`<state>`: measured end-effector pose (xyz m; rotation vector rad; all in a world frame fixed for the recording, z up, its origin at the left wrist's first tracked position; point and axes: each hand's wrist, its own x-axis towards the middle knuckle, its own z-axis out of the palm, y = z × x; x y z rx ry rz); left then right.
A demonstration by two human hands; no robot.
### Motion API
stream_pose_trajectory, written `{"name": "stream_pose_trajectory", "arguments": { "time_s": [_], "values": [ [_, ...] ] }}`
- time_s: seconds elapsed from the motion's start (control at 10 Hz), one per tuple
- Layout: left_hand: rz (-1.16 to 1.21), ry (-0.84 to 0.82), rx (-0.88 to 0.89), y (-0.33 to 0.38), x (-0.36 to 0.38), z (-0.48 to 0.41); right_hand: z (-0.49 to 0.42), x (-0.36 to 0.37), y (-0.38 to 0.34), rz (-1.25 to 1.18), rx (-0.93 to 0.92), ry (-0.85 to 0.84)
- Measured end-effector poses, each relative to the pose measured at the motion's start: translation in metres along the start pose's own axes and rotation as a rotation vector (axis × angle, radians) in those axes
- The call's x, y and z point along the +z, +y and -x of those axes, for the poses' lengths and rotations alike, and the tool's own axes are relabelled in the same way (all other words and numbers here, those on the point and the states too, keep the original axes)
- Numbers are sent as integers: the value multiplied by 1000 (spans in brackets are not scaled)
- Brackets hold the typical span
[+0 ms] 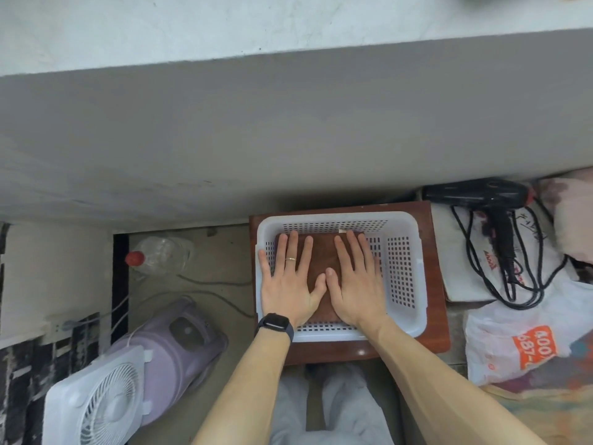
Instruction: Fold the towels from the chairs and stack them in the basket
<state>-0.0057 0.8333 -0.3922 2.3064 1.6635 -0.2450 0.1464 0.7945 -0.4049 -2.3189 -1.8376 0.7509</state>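
Left hand (pixel 290 281) and right hand (pixel 354 284) lie flat on towel (pixel 319 255) in basket (pixel 401 271); bag (pixel 494 354) reads "400".

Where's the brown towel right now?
Head view, lower centre: the brown towel lies flat on the floor of the white basket, toward its left side, pressed under the left hand and right hand.

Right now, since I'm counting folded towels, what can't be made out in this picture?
- Towel in the basket, head view: left hand and right hand lie flat over it, so its layers, or any towel beneath, are hidden.
- Bag print, head view: creases cut its number off.
- Fan, head view: bottom edge crops it.
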Motion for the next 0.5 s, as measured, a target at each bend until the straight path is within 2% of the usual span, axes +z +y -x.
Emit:
{"name": "stream_pose_trajectory", "arguments": {
  "time_s": [0.3, 0.5],
  "values": [
    [116, -153, 33, -5, -45, 13, 15, -34, -11, 65, -18, -48],
    [142, -95, 66, -5, -92, 38, 41, -77, -24, 61, -49, 1]
  ]
}}
